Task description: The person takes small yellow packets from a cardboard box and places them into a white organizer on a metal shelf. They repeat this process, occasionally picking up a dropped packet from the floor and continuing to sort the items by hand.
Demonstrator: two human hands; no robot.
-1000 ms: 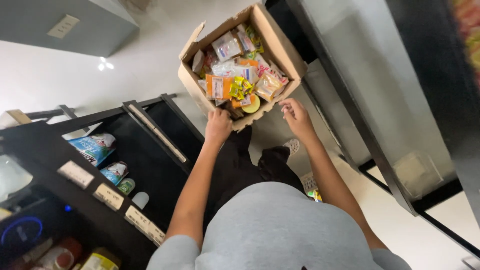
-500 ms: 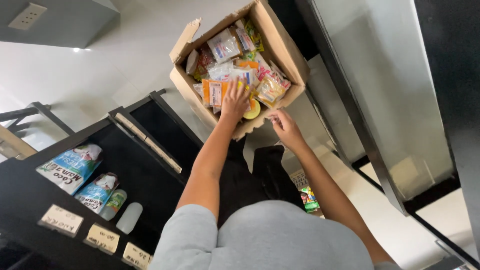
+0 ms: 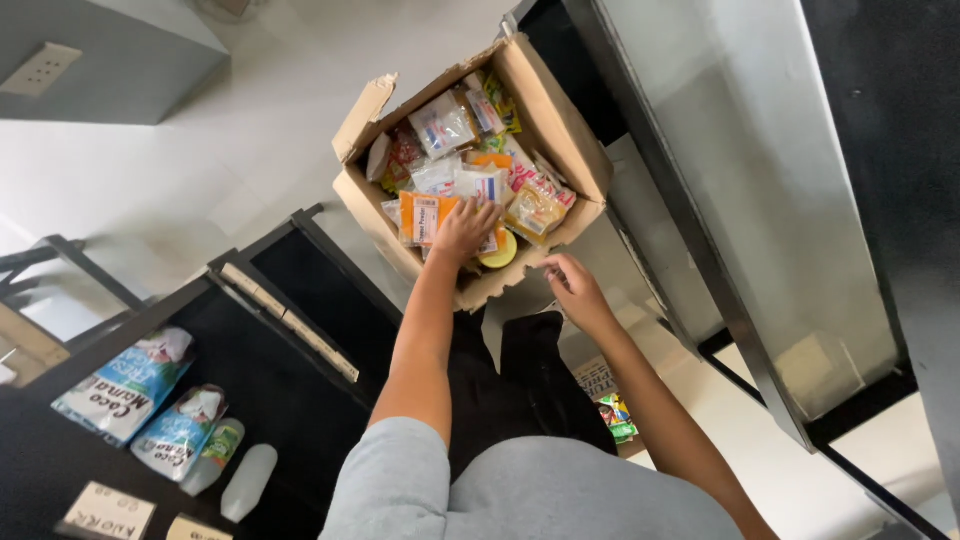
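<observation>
An open cardboard box [image 3: 565, 130] sits on the floor ahead of me, filled with several small food packets in clear, orange, yellow and green wrappers. My left hand [image 3: 465, 226] reaches inside it, fingers spread on an orange packet [image 3: 425, 215] near the front wall. A yellow round lid [image 3: 499, 252] lies just right of that hand. My right hand [image 3: 572, 282] hovers at the box's front right corner, fingers loosely curled and holding nothing I can see.
Black shelving [image 3: 300, 320] stands at my left with blue pouches [image 3: 125, 385], small bottles [image 3: 245, 480] and paper price tags [image 3: 105, 512]. A tall glass-and-metal panel [image 3: 740, 200] runs along the right. A colourful packet [image 3: 615, 415] lies on the floor by my legs.
My left hand moved from the box's front edge into the box onto the packets. My right hand let go of the edge and drew back. The view shifted left over the shelf.
</observation>
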